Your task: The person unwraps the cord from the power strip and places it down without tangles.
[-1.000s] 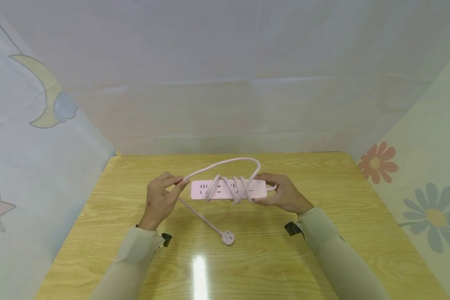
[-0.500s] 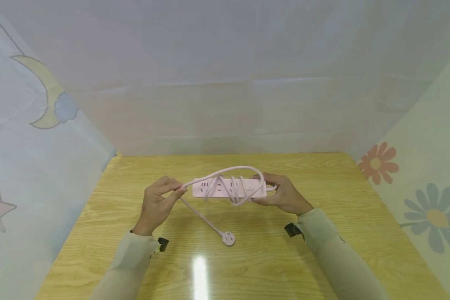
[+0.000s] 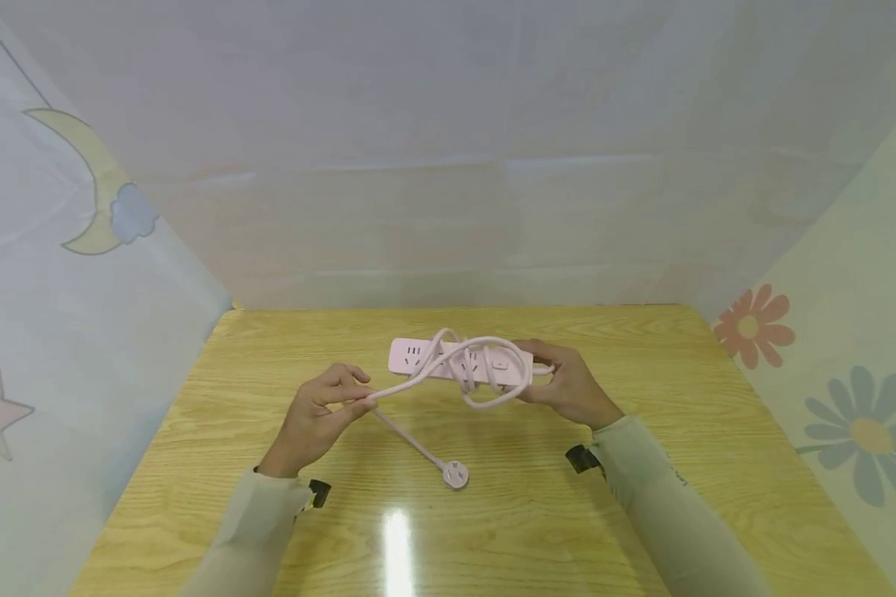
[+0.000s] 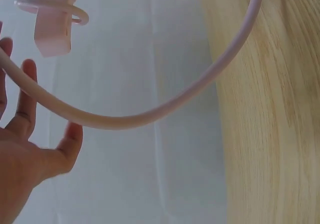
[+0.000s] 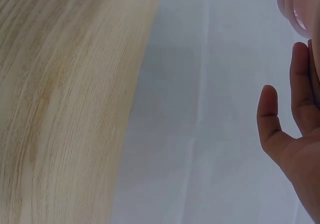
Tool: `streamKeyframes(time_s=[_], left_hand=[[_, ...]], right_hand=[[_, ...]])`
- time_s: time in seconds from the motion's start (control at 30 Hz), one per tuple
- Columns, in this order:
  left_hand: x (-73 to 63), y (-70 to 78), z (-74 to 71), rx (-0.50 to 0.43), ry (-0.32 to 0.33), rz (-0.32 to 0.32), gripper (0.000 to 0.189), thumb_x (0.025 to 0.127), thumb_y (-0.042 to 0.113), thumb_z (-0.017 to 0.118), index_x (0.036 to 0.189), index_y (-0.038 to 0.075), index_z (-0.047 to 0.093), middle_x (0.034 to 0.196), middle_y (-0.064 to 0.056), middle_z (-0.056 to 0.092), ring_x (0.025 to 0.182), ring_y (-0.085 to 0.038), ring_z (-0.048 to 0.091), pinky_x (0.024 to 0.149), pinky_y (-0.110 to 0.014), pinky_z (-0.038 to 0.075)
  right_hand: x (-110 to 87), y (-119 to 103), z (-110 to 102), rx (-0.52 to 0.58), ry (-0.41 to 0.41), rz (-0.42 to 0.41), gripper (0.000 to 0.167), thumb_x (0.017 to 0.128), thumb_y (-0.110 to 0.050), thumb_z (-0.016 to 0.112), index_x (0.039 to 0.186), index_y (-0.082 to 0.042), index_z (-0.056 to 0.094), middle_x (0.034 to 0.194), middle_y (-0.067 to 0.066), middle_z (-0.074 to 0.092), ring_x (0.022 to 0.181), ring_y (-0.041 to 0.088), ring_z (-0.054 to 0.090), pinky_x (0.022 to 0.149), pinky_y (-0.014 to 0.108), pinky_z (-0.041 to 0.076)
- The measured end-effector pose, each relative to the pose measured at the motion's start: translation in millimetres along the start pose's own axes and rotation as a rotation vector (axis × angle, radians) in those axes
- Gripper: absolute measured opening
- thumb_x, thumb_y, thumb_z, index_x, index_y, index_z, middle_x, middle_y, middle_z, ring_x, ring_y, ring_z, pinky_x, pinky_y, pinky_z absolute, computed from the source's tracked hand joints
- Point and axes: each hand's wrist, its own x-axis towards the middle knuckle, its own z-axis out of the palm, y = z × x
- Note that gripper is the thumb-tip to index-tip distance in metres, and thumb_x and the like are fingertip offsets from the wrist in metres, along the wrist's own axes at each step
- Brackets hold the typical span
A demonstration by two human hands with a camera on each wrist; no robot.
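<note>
A pink power strip (image 3: 405, 356) is held up above the table, its right end gripped by my right hand (image 3: 571, 388). Several loops of its cord (image 3: 493, 402) wind around the strip's body. My left hand (image 3: 314, 416) pinches the cord between thumb and fingers, left of and lower than the strip. From there the cord runs down to the round plug (image 3: 455, 475), which lies on the table. In the left wrist view the cord (image 4: 115, 122) bows past the thumb, and the strip's end (image 4: 52, 39) shows at the top. In the right wrist view only a bit of looped cord (image 5: 287, 6) appears.
The wooden table (image 3: 216, 497) spreads under both hands. A pale cloth backdrop (image 3: 455, 232) rises behind it, with printed cloth (image 3: 37, 332) on the left side and flowered cloth (image 3: 829, 332) on the right.
My left hand has moved down, drawing the cord across the front of the strip. The raised loop has dropped, and the strip has tilted, left end up. My right hand keeps its grip.
</note>
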Motion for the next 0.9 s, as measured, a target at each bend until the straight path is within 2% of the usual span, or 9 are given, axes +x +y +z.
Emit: streamKeyframes(time_s=[0.2, 0.53, 0.6, 0.7, 0.8, 0.9], left_hand=[[-5.7, 0.4, -2.2, -0.041, -0.136, -0.023, 0.021, 0.080, -0.017, 0.072, 0.092, -0.001, 0.079, 0.080, -0.001, 0.057, 0.112, -0.021, 0.055, 0.094, -0.028, 0.046], [-14.5, -3.9, -2.0, -0.050, -0.361, -0.139, 0.014, 0.086, -0.001, 0.075, 0.098, 0.003, 0.079, 0.085, 0.003, 0.063, 0.112, -0.017, 0.055, 0.096, -0.034, 0.044], [-16.0, -4.5, -1.2, -0.045, -0.383, -0.196, 0.011, 0.087, 0.004, 0.076, 0.097, 0.006, 0.080, 0.086, 0.004, 0.064, 0.109, -0.017, 0.055, 0.094, -0.034, 0.045], [-18.1, -6.4, 0.6, -0.016, -0.394, -0.263, 0.009, 0.087, 0.009, 0.077, 0.095, 0.009, 0.080, 0.089, 0.005, 0.066, 0.105, -0.024, 0.057, 0.090, -0.033, 0.046], [-20.2, -8.4, 2.7, 0.035, -0.403, -0.290, 0.008, 0.087, 0.012, 0.077, 0.094, 0.008, 0.080, 0.095, 0.004, 0.068, 0.103, -0.029, 0.058, 0.088, -0.033, 0.048], [-21.3, -9.9, 3.8, 0.087, -0.418, -0.300, 0.009, 0.088, 0.013, 0.077, 0.094, 0.007, 0.080, 0.101, 0.002, 0.068, 0.102, -0.025, 0.059, 0.087, -0.032, 0.050]], right_hand=[[-0.8, 0, -1, -0.009, 0.033, 0.002, 0.050, 0.080, 0.000, 0.082, 0.127, -0.004, 0.067, 0.119, 0.009, 0.068, 0.103, 0.019, 0.064, 0.087, 0.040, 0.053], [-2.3, 0, 0, 0.002, 0.058, -0.022, 0.050, 0.080, 0.002, 0.082, 0.127, -0.001, 0.066, 0.121, 0.013, 0.067, 0.103, 0.017, 0.064, 0.086, 0.035, 0.053], [-2.6, 0, -1, 0.011, 0.063, -0.022, 0.049, 0.080, 0.004, 0.081, 0.126, 0.000, 0.066, 0.121, 0.014, 0.067, 0.104, 0.016, 0.063, 0.086, 0.033, 0.053], [-3.1, -1, 0, 0.022, 0.070, -0.016, 0.050, 0.079, 0.006, 0.081, 0.126, 0.002, 0.066, 0.122, 0.017, 0.066, 0.104, 0.015, 0.063, 0.085, 0.031, 0.053], [-3.5, -1, 0, 0.027, 0.073, -0.009, 0.052, 0.077, 0.007, 0.081, 0.127, 0.003, 0.065, 0.123, 0.020, 0.065, 0.102, 0.015, 0.063, 0.082, 0.031, 0.054], [-3.9, -1, 0, 0.028, 0.076, -0.002, 0.053, 0.077, 0.007, 0.082, 0.127, 0.003, 0.064, 0.124, 0.021, 0.064, 0.100, 0.015, 0.064, 0.080, 0.031, 0.055]])
